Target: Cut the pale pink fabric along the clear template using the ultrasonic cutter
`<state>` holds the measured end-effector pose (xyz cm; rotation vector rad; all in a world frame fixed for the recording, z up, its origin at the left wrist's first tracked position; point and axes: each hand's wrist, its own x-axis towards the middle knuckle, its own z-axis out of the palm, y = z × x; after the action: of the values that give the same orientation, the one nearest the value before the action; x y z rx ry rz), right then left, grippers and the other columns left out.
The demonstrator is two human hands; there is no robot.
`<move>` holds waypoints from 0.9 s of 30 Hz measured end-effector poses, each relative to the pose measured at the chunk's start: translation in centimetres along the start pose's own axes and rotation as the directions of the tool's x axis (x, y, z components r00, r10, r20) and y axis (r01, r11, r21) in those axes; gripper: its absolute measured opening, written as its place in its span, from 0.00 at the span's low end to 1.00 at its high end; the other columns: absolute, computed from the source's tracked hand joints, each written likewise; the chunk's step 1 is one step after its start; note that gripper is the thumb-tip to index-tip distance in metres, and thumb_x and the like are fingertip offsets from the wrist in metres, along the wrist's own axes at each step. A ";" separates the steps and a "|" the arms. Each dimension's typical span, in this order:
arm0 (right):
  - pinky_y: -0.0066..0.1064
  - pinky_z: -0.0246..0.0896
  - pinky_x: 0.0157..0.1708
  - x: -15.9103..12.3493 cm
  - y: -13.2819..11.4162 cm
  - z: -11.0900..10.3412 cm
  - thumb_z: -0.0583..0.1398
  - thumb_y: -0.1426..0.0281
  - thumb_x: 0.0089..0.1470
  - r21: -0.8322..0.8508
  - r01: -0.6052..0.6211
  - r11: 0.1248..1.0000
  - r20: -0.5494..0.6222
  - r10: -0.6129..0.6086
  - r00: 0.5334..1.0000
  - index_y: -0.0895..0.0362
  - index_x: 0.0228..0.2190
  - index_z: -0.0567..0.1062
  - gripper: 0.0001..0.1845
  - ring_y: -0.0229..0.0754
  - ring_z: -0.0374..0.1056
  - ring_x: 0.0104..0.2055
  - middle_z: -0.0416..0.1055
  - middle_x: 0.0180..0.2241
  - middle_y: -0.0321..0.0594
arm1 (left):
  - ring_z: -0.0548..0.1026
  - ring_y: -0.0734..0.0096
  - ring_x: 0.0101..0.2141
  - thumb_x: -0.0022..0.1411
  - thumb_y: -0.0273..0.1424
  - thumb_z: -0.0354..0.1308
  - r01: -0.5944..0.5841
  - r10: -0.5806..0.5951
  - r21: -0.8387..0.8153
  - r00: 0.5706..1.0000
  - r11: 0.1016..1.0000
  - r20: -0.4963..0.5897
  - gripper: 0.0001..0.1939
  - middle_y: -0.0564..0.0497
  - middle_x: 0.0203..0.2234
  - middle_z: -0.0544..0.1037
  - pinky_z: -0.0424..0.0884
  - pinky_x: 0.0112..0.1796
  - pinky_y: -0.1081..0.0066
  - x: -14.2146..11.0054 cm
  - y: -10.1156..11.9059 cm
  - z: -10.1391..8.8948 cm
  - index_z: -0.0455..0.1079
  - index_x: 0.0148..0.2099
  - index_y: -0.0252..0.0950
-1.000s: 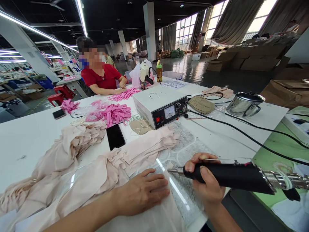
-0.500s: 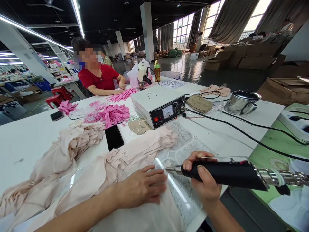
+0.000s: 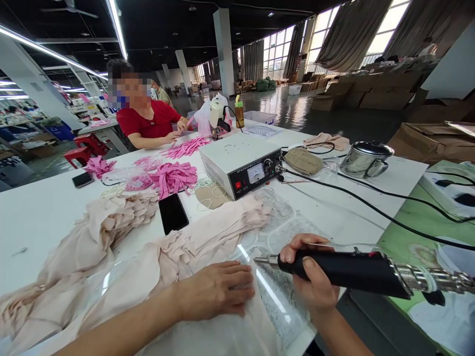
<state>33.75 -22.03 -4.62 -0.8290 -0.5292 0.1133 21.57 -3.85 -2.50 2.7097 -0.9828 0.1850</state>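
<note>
Flat on the pale pink fabric [image 3: 208,227] lies my left hand [image 3: 218,289], fingers stretched out and pressing the cloth. My right hand [image 3: 311,277] is wrapped round the black handle of an ultrasonic cutter [image 3: 341,269]. Its metal tip points left, close to my left fingertips and at the fabric's edge; whether it touches the cloth I cannot tell. Under the fabric is a clear plastic sheet [image 3: 285,237] with curved outlines. Behind stands a white control box [image 3: 241,158] with a dial and a red switch, joined to a black cable.
A second pile of pale fabric [image 3: 104,222] and a phone [image 3: 173,213] lie to the left. Pink strips [image 3: 172,178] are heaped beyond. A person in red [image 3: 148,121] sits across the table. A lidded steel mug [image 3: 365,159] stands at right, near cables [image 3: 371,202].
The co-worker's hands have lifted off the table and come together with a pink strip. My hands and the cutter stay nearly where they were; the view shifts slightly.
</note>
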 end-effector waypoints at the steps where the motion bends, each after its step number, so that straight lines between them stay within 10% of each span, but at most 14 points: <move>1: 0.33 0.66 0.28 0.0 0.0 0.0 0.60 0.65 0.54 0.001 0.003 1.000 -0.001 -0.003 1.000 0.52 0.36 0.72 0.06 0.35 0.65 0.26 0.64 0.30 0.34 | 0.69 0.61 0.55 0.72 0.37 0.50 0.000 0.000 -0.009 1.000 1.000 0.011 0.16 0.42 0.47 0.75 0.62 0.59 0.66 0.0 0.0 0.0 0.69 0.50 0.30; 27: 0.36 0.67 0.29 0.0 0.3 0.1 0.58 0.69 0.55 -0.056 0.029 0.998 0.013 -0.029 1.000 0.51 0.37 0.71 0.06 0.36 0.64 0.26 0.65 0.32 0.34 | 0.68 0.61 0.57 0.71 0.33 0.52 -0.065 0.065 -0.007 0.997 0.998 0.046 0.13 0.44 0.42 0.76 0.59 0.61 0.67 0.0 -0.5 0.2 0.69 0.50 0.28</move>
<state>33.74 -21.76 -4.83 -0.8758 -0.5575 0.0770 21.87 -3.55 -2.80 2.6904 -1.0833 0.1323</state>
